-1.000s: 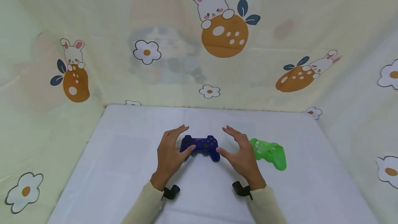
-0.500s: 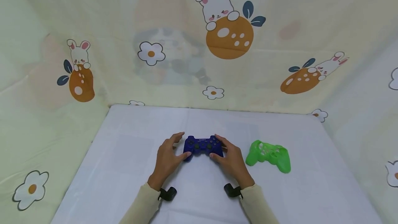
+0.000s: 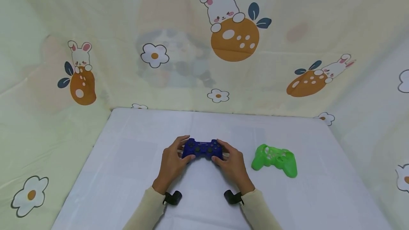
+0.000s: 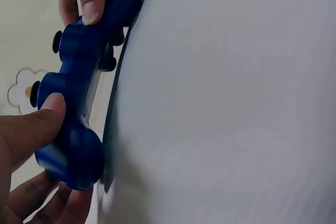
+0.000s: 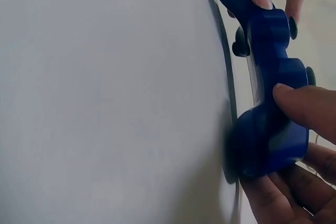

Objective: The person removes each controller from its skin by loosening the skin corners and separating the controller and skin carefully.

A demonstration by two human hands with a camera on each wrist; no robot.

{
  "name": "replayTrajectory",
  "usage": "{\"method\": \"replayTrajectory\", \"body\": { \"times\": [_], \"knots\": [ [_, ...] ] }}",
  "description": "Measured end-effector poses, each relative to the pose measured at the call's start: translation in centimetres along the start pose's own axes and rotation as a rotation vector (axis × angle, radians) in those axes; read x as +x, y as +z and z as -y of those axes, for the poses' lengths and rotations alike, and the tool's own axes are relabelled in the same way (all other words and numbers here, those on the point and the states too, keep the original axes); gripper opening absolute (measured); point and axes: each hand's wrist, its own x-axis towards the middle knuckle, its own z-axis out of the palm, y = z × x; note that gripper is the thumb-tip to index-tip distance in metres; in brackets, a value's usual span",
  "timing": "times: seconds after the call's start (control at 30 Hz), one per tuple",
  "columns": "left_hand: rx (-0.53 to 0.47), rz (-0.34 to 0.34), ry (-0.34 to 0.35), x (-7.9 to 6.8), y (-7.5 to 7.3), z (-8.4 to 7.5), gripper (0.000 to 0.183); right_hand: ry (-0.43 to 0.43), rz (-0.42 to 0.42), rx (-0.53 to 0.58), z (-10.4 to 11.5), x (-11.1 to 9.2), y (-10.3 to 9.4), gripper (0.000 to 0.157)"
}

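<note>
A dark blue game controller (image 3: pixel 202 148) with two thumbsticks is held between both hands near the middle of the table. My left hand (image 3: pixel 172 162) grips its left end, the thumb on top and the other fingers curled beneath, as the left wrist view of the controller (image 4: pixel 73 98) shows. At the opposite end my right hand (image 3: pixel 232 164) grips it the same way; in the right wrist view the thumb presses the upper face of the controller (image 5: pixel 273 93). To the right lies a bright green controller cover (image 3: pixel 275 159) with cut-out holes.
A white cloth covers the table (image 3: pixel 134 187). Behind it and along both sides hangs a pale curtain (image 3: pixel 179 95) printed with rabbits, oranges and flowers. Each wrist carries a small black camera, such as the left one (image 3: pixel 173 198).
My right hand has come in from the right and taken hold of the controller's right end. My left hand has closed on the left end. The controller has shifted slightly left.
</note>
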Motion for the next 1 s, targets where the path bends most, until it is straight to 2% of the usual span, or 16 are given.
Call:
{"method": "replayTrajectory", "body": {
  "times": [0.2,0.53,0.77,1.0],
  "knots": [
    [-0.011,0.019,-0.032,0.6,-0.4,0.9,0.074,0.006,-0.042,-0.019,0.4,0.2,0.9,0.069],
    [-0.145,0.046,-0.150,0.1,-0.5,2.3,0.073,0.050,-0.065,-0.033,0.0,-0.3,1.6,0.069],
    [-0.183,0.061,-0.157,0.4,0.0,2.3,0.063,0.059,-0.065,0.020,-1.1,-0.1,1.2,0.067],
    [-0.169,0.052,-0.167,0.5,0.6,2.4,0.056,0.084,-0.041,0.077,-1.9,0.3,1.1,0.067]
  ]
}}
